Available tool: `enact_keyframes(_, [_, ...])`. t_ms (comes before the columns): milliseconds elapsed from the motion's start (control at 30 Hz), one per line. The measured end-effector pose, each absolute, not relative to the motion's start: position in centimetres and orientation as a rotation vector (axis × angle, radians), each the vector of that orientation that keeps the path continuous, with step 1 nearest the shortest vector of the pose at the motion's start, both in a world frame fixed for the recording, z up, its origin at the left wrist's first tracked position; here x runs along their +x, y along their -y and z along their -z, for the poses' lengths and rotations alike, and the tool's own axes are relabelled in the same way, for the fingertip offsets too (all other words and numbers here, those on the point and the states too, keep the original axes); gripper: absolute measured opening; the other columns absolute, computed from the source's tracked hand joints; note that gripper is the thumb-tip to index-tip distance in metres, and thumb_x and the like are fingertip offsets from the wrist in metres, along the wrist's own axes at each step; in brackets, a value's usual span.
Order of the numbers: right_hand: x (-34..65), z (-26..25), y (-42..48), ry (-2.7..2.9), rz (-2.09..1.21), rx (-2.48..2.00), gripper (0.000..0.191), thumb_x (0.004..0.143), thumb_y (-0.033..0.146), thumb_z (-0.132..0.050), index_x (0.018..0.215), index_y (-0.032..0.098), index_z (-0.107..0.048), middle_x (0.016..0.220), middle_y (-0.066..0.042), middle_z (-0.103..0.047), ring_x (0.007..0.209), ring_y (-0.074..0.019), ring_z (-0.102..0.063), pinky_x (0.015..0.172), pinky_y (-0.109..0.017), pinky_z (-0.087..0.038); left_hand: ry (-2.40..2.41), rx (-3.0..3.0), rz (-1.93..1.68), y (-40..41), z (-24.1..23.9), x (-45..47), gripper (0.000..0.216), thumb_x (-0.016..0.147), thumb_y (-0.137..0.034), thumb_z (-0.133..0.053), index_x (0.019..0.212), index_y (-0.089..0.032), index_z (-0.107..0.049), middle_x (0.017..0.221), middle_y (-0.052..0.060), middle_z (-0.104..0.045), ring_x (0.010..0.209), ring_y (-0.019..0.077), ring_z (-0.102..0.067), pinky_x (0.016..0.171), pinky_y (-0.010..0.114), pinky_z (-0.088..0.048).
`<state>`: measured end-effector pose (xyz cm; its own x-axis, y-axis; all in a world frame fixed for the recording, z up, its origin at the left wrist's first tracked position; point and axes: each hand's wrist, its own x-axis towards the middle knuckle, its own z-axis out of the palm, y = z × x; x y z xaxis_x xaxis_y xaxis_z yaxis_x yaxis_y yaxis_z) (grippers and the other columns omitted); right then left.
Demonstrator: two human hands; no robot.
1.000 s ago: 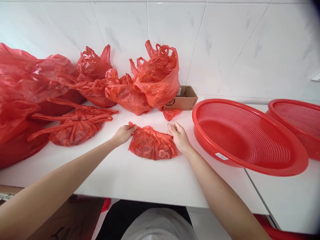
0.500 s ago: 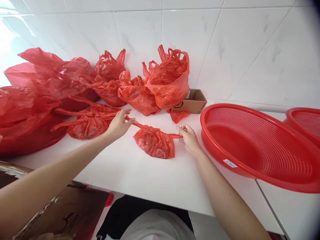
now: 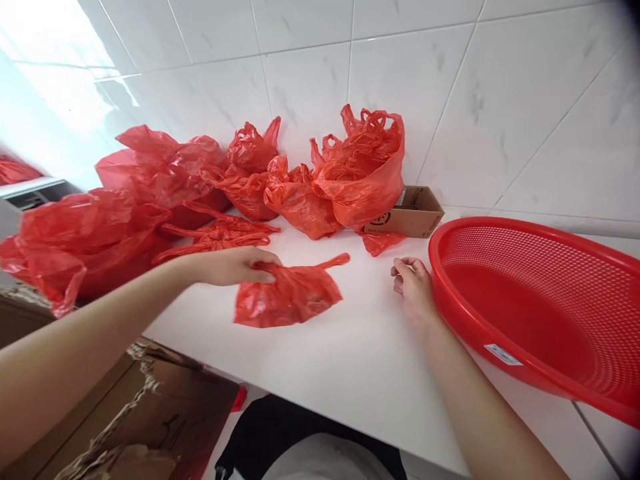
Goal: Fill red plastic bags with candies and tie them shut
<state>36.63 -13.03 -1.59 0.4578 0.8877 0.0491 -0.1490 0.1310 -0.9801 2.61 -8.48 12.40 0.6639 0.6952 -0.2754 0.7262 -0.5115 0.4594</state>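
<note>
A small red plastic bag [image 3: 295, 297] with a gathered top and something lumpy inside is on the white table. From the left, my left hand [image 3: 245, 267] grips it near the top, with its fingertips partly hidden by the plastic. One twisted handle of the bag sticks out to the upper right, free of any hand. My right hand [image 3: 413, 283] rests by the rim of the red basket [image 3: 500, 340]. Its fingers are loosely curled and apart, and they hold nothing visible. What fills the bag cannot be made out.
Behind my left hand lies another red bag with long handles [image 3: 220, 233]. Large red bags [image 3: 95, 233] crowd the left. A bag stuffed with red bags [image 3: 360, 173] stands beside a small cardboard box [image 3: 415, 213] near the tiled wall. A torn carton [image 3: 165, 407] sits below the table edge.
My left hand went from the bag's stretched left handle to a grip on its top. My right hand let go of the right handle and moved away rightward. The view swung left.
</note>
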Motion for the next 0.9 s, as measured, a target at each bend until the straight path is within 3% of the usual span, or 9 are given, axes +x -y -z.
enact_keyframes(133, [36.0, 2.2, 13.0, 0.825, -0.896, -1.233, 0.027, 0.075, 0.04, -0.068, 0.079, 0.022, -0.049, 0.066, 0.005, -0.054, 0.046, -0.0052, -0.035, 0.044, -0.021, -0.026, -1.438, 2.276, 0.248, 6.8, -14.4, -5.5, 0.044, 0.081, -0.049, -0.055, 0.113, -0.022, -0.068, 0.108, -0.002, -0.071, 0.099, 0.0199, -0.063, 0.087, 0.026, -0.048])
enact_keyframes(267, [35.6, 3.1, 12.9, 0.89, -0.896, -1.279, 0.03, 0.075, 0.044, -0.069, 0.078, 0.022, -0.049, 0.065, 0.005, -0.053, 0.048, -0.0066, -0.036, 0.045, -0.022, -0.027, -1.719, 2.358, 0.426, 4.9, -13.4, -10.7, 0.04, 0.075, -0.032, -0.06, 0.11, -0.015, -0.07, 0.123, 0.01, -0.066, 0.108, 0.0283, -0.06, 0.095, 0.041, -0.046])
enact_keyframes(400, [35.5, 3.7, 12.9, 0.969, -0.884, -1.334, 0.03, 0.075, 0.046, -0.068, 0.08, 0.022, -0.051, 0.065, 0.005, -0.054, 0.05, -0.0083, -0.038, 0.048, -0.023, -0.029, -1.84, 2.571, 0.394, 4.1, -11.1, -12.1, 0.036, 0.079, -0.021, -0.051, 0.11, -0.011, -0.067, 0.148, 0.017, -0.043, 0.133, 0.0367, -0.038, 0.106, 0.059, -0.029])
enact_keyframes(500, [35.2, 3.8, 12.9, 1.027, -0.866, -1.369, 0.031, 0.074, 0.046, -0.069, 0.08, 0.022, -0.052, 0.066, 0.004, -0.055, 0.055, -0.0099, -0.042, 0.051, -0.024, -0.031, -1.775, 2.709, 0.388, 3.5, -9.7, -12.0, 0.037, 0.075, -0.014, -0.053, 0.109, -0.013, -0.067, 0.157, 0.012, -0.03, 0.142, 0.0362, -0.023, 0.109, 0.059, -0.024])
enact_keyframes(567, [35.1, 3.9, 12.9, 1.079, -0.841, -1.399, 0.03, 0.075, 0.047, -0.068, 0.08, 0.022, -0.052, 0.066, 0.004, -0.055, 0.058, -0.011, -0.043, 0.053, -0.025, -0.032, -1.696, 2.764, 0.404, 2.9, -9.0, -11.8, 0.034, 0.073, -0.011, -0.054, 0.104, -0.014, -0.068, 0.153, 0.009, -0.04, 0.139, 0.0318, -0.031, 0.11, 0.052, -0.028])
enact_keyframes(667, [35.0, 4.1, 12.8, 1.154, -0.818, -1.454, 0.03, 0.079, 0.05, -0.064, 0.081, 0.022, -0.051, 0.065, 0.004, -0.053, 0.059, -0.0119, -0.043, 0.054, -0.025, -0.034, -1.603, 2.807, 0.395, 1.9, -8.2, -11.6, 0.025, 0.08, -0.011, -0.052, 0.1, -0.014, -0.068, 0.123, 0.007, -0.064, 0.112, 0.0227, -0.057, 0.098, 0.04, -0.043])
enact_keyframes(733, [35.1, 4.2, 12.8, 1.171, -0.829, -1.48, 0.03, 0.08, 0.051, -0.062, 0.082, 0.023, -0.05, 0.065, 0.005, -0.052, 0.057, -0.0118, -0.042, 0.053, -0.025, -0.033, -1.584, 2.839, 0.342, 1.2, -7.7, -11.6, 0.02, 0.089, -0.018, -0.054, 0.105, -0.013, -0.065, 0.11, 0.006, -0.067, 0.1, 0.0204, -0.062, 0.09, 0.039, -0.049])
enact_keyframes(900, [35.1, 4.3, 12.8, 1.207, -0.832, -1.495, 0.03, 0.082, 0.051, -0.06, 0.083, 0.023, -0.05, 0.065, 0.005, -0.052, 0.056, -0.0117, -0.042, 0.053, -0.024, -0.034, -1.652, 2.92, 0.139, -0.4, -6.2, -11.3, 0.033, 0.093, -0.034, -0.057, 0.119, -0.015, -0.058, 0.116, 0.009, -0.063, 0.102, 0.0226, -0.063, 0.087, 0.044, -0.053])
